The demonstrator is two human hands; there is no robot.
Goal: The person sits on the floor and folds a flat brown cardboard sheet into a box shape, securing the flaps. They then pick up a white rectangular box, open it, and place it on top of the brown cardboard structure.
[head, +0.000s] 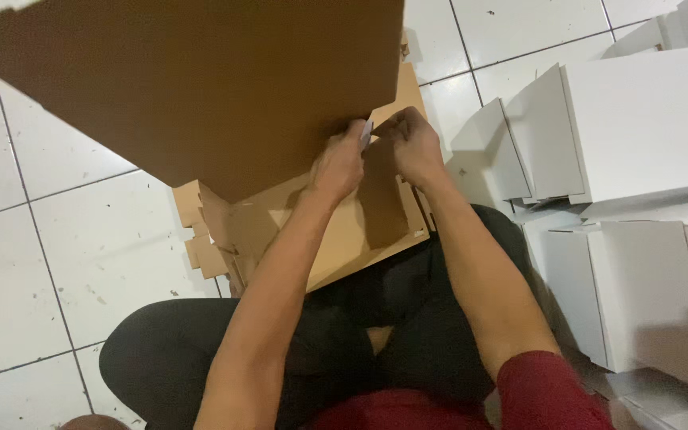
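We sit on a floor of white tiles (57, 263) with dark grout lines, our legs in black trousers (161, 350) crossed beneath us and a red shirt (543, 394) showing at the lower edge.

To the right of our hands stand several folded white boxes (646, 119), some with flaps hanging open; a further white box (646, 295) sits nearer our right knee. We cannot see inside any of them.

Below our hands, resting against our lap and the tiles, lies a stack of flat brown cardboard blanks (344, 231) with notched tabs sticking out at its left side.

Our left hand (340, 163) and right hand (413, 143) meet close together at the lower right edge of a large brown cardboard sheet (193, 80), which is lifted off the stack and tilted, spreading up and to the left from where we hold it. The left hand's fingers are curled shut on the sheet's edge. The right hand is also closed, pinching the cardboard just beside the left; a small white sliver (367, 131) shows between the two hands, too small to tell what it is. A narrower brown flap (380, 207) hangs straight down below the grip, over the stack.
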